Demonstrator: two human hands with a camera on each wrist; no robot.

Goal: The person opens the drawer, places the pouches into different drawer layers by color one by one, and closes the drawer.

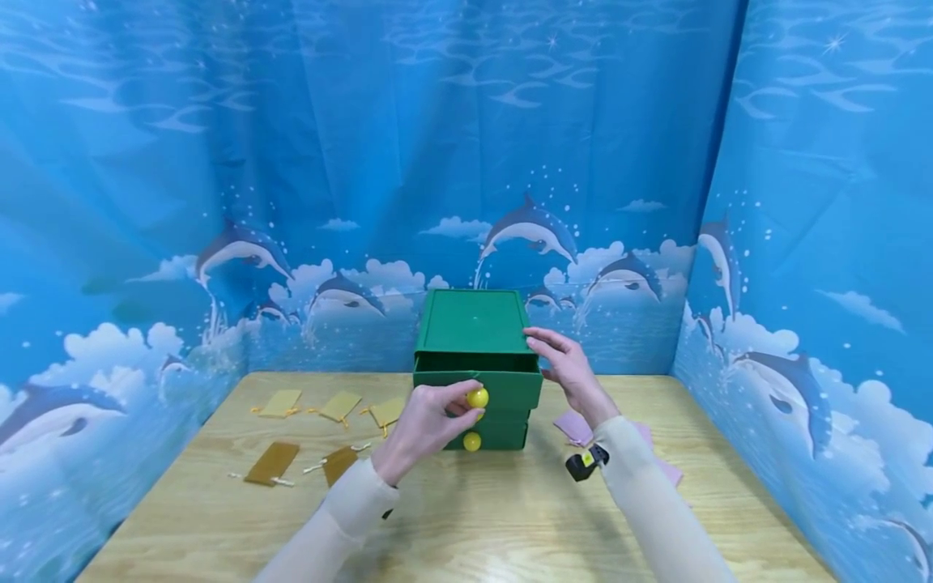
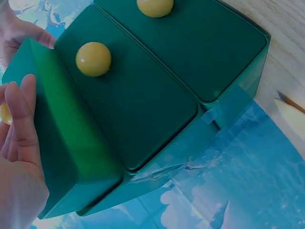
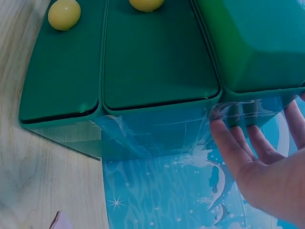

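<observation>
A green drawer cabinet (image 1: 474, 317) stands on the wooden table with its top drawer (image 1: 516, 390) partly pulled out. My left hand (image 1: 428, 421) pinches that drawer's round yellow knob (image 1: 478, 397) between thumb and fingers. Against the cabinet's right side, near the top edge, my right hand (image 1: 572, 371) rests with its fingers extended. In the left wrist view, the middle drawer (image 2: 128, 95) and the bottom drawer (image 2: 209, 47) are closed, each with a yellow knob. Clear tape (image 3: 128, 131) runs along the cabinet's side in the right wrist view.
Several yellow drawstring pouches (image 1: 280, 403) lie in a row at the left, with brown pouches (image 1: 273, 463) in front of them. Pink pouches (image 1: 573, 427) lie to the right, partly behind my right forearm. A blue dolphin-print curtain (image 1: 350, 162) hangs close behind the table.
</observation>
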